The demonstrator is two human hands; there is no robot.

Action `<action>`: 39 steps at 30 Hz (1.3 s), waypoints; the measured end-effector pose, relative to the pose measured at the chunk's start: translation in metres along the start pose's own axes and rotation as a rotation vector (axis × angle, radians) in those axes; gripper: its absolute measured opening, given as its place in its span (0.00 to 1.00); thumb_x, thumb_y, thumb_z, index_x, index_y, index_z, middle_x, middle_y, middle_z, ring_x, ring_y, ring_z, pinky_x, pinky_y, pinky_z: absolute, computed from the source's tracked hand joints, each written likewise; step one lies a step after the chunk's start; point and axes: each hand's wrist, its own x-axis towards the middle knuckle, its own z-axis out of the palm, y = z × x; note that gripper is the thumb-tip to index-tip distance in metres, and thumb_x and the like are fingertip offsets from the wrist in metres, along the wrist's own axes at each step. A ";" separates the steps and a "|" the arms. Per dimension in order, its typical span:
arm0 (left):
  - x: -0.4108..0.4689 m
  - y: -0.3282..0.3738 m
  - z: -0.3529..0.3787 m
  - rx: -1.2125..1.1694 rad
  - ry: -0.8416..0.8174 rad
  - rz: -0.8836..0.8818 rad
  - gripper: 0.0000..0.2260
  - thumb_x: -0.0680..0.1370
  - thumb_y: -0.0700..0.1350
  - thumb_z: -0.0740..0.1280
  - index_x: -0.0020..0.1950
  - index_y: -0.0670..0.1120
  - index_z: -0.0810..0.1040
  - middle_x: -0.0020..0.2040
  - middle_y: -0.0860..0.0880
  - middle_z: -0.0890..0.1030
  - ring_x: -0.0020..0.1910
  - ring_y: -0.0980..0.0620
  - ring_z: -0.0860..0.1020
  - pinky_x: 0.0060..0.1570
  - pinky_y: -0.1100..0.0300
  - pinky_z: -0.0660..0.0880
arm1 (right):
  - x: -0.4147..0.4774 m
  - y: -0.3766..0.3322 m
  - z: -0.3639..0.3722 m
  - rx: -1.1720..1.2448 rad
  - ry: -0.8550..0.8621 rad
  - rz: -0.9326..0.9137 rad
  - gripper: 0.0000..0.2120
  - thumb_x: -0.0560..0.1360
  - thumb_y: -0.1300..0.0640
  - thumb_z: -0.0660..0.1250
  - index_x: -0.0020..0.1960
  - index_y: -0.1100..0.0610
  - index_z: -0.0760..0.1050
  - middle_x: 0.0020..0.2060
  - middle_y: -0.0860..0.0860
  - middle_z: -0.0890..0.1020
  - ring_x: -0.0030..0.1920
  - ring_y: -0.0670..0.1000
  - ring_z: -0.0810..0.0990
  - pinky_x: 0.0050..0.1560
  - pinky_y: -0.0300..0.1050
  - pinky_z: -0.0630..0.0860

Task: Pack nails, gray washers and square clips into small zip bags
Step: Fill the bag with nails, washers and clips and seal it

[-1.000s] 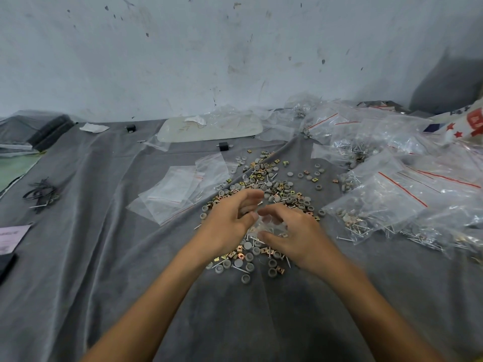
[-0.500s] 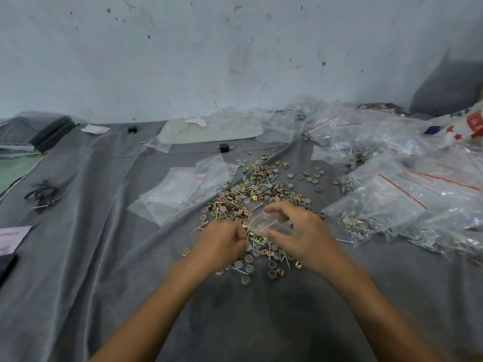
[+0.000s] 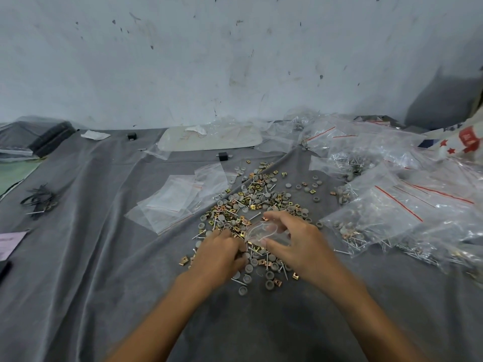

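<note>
A loose heap of nails, gray washers and brassy square clips (image 3: 257,199) lies on the grey cloth (image 3: 104,257) in the middle. My right hand (image 3: 295,244) holds a small clear zip bag (image 3: 264,231) with its mouth held open toward the left, just above the heap. My left hand (image 3: 222,252) lies palm down on the heap's near left part, its fingers curled into the pieces; what they hold is hidden. Empty small zip bags (image 3: 177,199) lie flat to the left of the heap.
Many filled zip bags (image 3: 397,205) with red strips are piled at the right. A pale tray (image 3: 209,138) sits by the wall. Black ties (image 3: 39,201) lie at the left, a pink paper (image 3: 10,241) at the left edge.
My left hand has let go of the bag and dropped onto the heap at the near left. My right hand keeps the bag, its mouth now open.
</note>
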 end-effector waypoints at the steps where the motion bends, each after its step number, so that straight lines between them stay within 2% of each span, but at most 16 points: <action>1: 0.000 0.000 0.001 0.009 0.007 -0.001 0.11 0.80 0.56 0.65 0.59 0.54 0.80 0.57 0.50 0.77 0.61 0.48 0.72 0.58 0.56 0.67 | 0.001 0.000 0.000 0.004 0.002 0.010 0.26 0.75 0.51 0.76 0.71 0.48 0.75 0.51 0.38 0.77 0.54 0.41 0.76 0.51 0.25 0.67; 3: 0.000 0.002 0.002 0.000 0.017 -0.003 0.11 0.80 0.56 0.65 0.58 0.53 0.80 0.56 0.50 0.77 0.60 0.48 0.72 0.58 0.56 0.68 | 0.002 -0.001 0.001 0.006 0.000 0.010 0.27 0.75 0.52 0.76 0.72 0.49 0.74 0.54 0.41 0.79 0.55 0.42 0.76 0.55 0.26 0.68; 6: 0.001 0.002 0.004 -0.025 0.027 0.006 0.10 0.81 0.56 0.64 0.56 0.54 0.81 0.55 0.50 0.77 0.59 0.48 0.72 0.58 0.54 0.68 | 0.002 -0.003 0.000 -0.012 -0.009 0.000 0.25 0.75 0.51 0.75 0.71 0.49 0.77 0.61 0.46 0.81 0.60 0.46 0.77 0.63 0.42 0.73; 11: 0.003 -0.002 0.005 -0.187 0.098 -0.030 0.09 0.82 0.53 0.64 0.51 0.53 0.82 0.52 0.51 0.79 0.56 0.49 0.74 0.57 0.55 0.67 | 0.001 0.000 -0.001 -0.009 -0.005 0.005 0.23 0.75 0.51 0.76 0.69 0.49 0.78 0.61 0.46 0.81 0.61 0.47 0.77 0.64 0.47 0.74; 15: 0.005 -0.004 -0.002 -0.403 0.180 -0.098 0.08 0.79 0.53 0.68 0.43 0.52 0.80 0.44 0.54 0.79 0.49 0.53 0.75 0.50 0.54 0.70 | 0.000 0.001 -0.001 -0.014 -0.015 -0.008 0.20 0.74 0.50 0.76 0.66 0.48 0.79 0.59 0.43 0.81 0.59 0.45 0.78 0.61 0.44 0.75; 19: 0.005 0.001 -0.019 -0.596 0.275 -0.129 0.06 0.80 0.53 0.67 0.44 0.55 0.78 0.40 0.57 0.79 0.41 0.61 0.75 0.38 0.63 0.66 | 0.002 0.004 0.001 -0.019 -0.003 -0.006 0.20 0.74 0.50 0.76 0.64 0.46 0.79 0.56 0.39 0.80 0.57 0.43 0.77 0.55 0.30 0.69; 21: 0.004 0.004 -0.025 -0.676 0.285 -0.126 0.05 0.81 0.52 0.66 0.45 0.55 0.78 0.40 0.56 0.79 0.39 0.60 0.76 0.36 0.64 0.68 | 0.002 0.005 0.001 -0.015 -0.008 -0.001 0.20 0.74 0.50 0.76 0.65 0.46 0.79 0.57 0.38 0.79 0.57 0.43 0.77 0.57 0.34 0.71; 24: 0.005 0.006 -0.031 -0.693 0.292 -0.089 0.05 0.82 0.52 0.66 0.47 0.55 0.79 0.43 0.56 0.80 0.42 0.60 0.76 0.40 0.61 0.71 | 0.002 0.004 0.002 -0.017 -0.020 0.000 0.21 0.74 0.49 0.76 0.66 0.46 0.78 0.60 0.38 0.79 0.60 0.44 0.76 0.62 0.44 0.74; 28: 0.007 0.007 -0.030 -0.654 0.224 -0.048 0.05 0.81 0.54 0.67 0.47 0.58 0.81 0.46 0.59 0.78 0.46 0.63 0.74 0.45 0.58 0.72 | 0.002 0.004 0.002 0.000 -0.019 0.005 0.21 0.75 0.49 0.76 0.66 0.46 0.78 0.60 0.39 0.81 0.61 0.43 0.77 0.62 0.43 0.74; 32: 0.011 0.007 -0.027 -0.673 0.202 -0.023 0.08 0.82 0.55 0.64 0.52 0.56 0.83 0.48 0.59 0.80 0.49 0.64 0.74 0.46 0.60 0.70 | 0.001 0.003 0.000 0.021 -0.016 0.013 0.20 0.75 0.49 0.76 0.65 0.46 0.78 0.60 0.40 0.82 0.61 0.44 0.78 0.63 0.47 0.75; 35: 0.012 -0.001 -0.023 -0.666 0.263 -0.108 0.08 0.83 0.49 0.64 0.55 0.52 0.82 0.51 0.58 0.81 0.50 0.61 0.77 0.48 0.61 0.74 | -0.001 0.006 -0.003 0.023 0.019 0.013 0.18 0.74 0.48 0.76 0.63 0.42 0.78 0.56 0.35 0.80 0.58 0.38 0.77 0.57 0.42 0.75; 37: 0.011 -0.008 -0.017 -0.567 0.232 -0.161 0.06 0.83 0.47 0.64 0.55 0.52 0.81 0.50 0.57 0.82 0.49 0.60 0.78 0.49 0.60 0.76 | -0.003 0.009 -0.004 0.027 0.046 0.011 0.17 0.74 0.48 0.76 0.61 0.40 0.77 0.52 0.28 0.77 0.55 0.30 0.75 0.52 0.33 0.72; 39: 0.009 -0.012 -0.009 -0.458 0.184 -0.161 0.05 0.82 0.45 0.65 0.52 0.51 0.81 0.50 0.56 0.82 0.49 0.57 0.78 0.50 0.57 0.76 | -0.004 0.010 -0.005 0.041 0.068 0.011 0.17 0.74 0.49 0.76 0.60 0.38 0.77 0.51 0.25 0.75 0.56 0.26 0.72 0.51 0.30 0.69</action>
